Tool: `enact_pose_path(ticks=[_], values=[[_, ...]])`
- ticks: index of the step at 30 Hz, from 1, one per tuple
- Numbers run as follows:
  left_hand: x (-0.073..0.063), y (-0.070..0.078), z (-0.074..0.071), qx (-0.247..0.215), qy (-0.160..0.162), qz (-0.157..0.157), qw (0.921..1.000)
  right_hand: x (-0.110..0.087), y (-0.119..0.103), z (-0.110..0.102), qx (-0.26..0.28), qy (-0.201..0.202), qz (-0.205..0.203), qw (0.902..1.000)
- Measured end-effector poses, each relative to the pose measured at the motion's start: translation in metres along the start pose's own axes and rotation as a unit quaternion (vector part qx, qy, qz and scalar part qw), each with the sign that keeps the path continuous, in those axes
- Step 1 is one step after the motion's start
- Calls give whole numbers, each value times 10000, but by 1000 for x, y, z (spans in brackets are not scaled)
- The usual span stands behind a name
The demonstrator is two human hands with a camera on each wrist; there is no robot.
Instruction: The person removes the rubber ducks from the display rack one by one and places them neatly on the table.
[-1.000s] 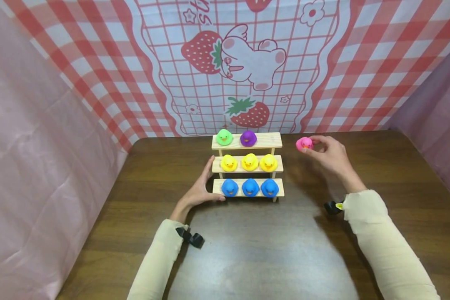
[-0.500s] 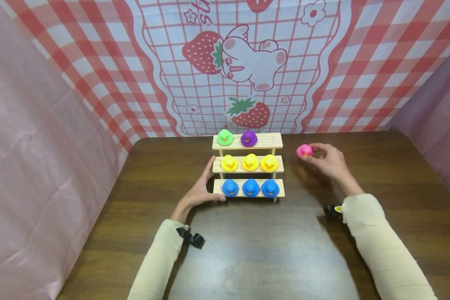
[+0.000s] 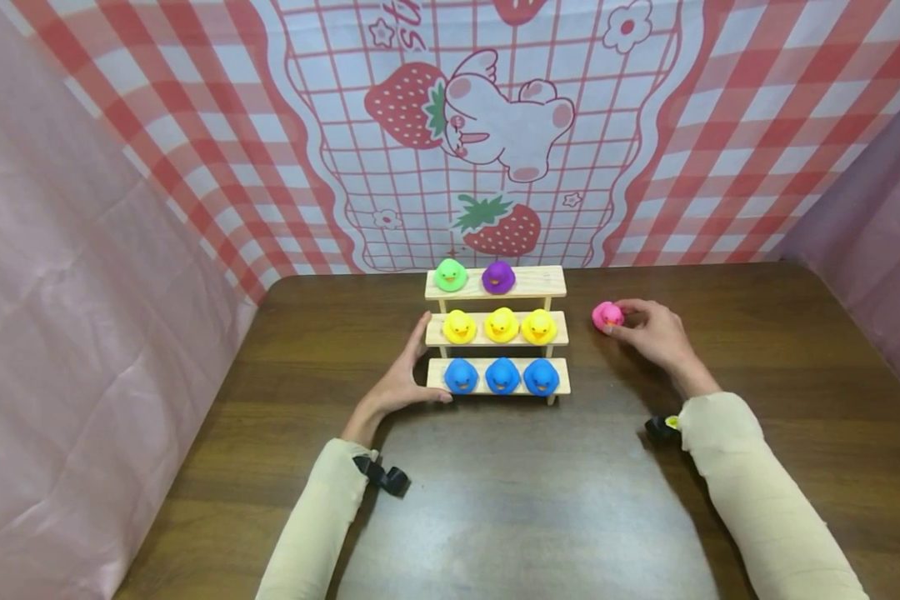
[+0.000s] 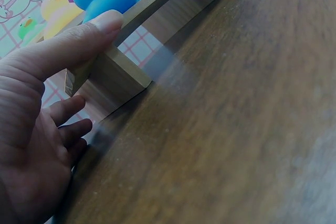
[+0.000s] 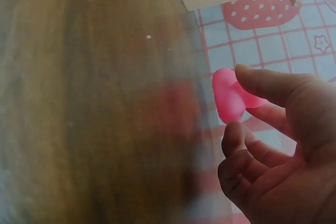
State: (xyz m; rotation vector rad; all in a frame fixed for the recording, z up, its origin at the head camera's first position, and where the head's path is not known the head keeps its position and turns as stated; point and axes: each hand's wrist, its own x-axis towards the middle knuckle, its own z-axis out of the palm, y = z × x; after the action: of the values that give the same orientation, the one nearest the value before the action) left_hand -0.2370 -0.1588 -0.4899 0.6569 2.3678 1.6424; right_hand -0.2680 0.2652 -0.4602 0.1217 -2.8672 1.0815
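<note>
A pink rubber duck [image 3: 607, 316] is pinched between the thumb and fingers of my right hand [image 3: 654, 335], right of a three-tier wooden display stand [image 3: 540, 282]. In the right wrist view the duck [image 5: 231, 95] appears raised off the table. My left hand [image 3: 397, 379] grips the stand's left end, its thumb [image 4: 105, 24] on the front edge of the lowest tier. Blue ducks [image 3: 502, 377] fill that bottom tier, and yellow ducks [image 3: 501, 325] the middle one. On the top tier sit a green duck [image 3: 451, 275] and a purple duck [image 3: 498, 277], with bare wood to their right.
The stand is on a brown wooden table [image 3: 540, 500], close to its back edge. Behind hangs a red-and-white checked cloth [image 3: 750, 150] with strawberry prints. Pink drapes [image 3: 82, 292] flank the table on both sides.
My right hand has brought the pink duck lower and nearer to me, staying right of the stand. The left hand and the ducks on the stand have kept their places.
</note>
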Motion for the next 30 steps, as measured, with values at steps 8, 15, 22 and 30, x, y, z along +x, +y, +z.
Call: enact_pose_path(ticks=[8,15,22,30], values=[[0,-1,1,-8,20,22,10000,-2,5,5,-27,-18,-39,10000],[-2,9,1,-38,11,-72,10000,-2,5,6,79,-103,49,9999],[-7,27,-1,-115,-51,-80,9999,-3,3,6,148,-166,91,9997],[0,0,0,-61,26,-33,10000,-3,-5,-4,132,-79,66,9999]])
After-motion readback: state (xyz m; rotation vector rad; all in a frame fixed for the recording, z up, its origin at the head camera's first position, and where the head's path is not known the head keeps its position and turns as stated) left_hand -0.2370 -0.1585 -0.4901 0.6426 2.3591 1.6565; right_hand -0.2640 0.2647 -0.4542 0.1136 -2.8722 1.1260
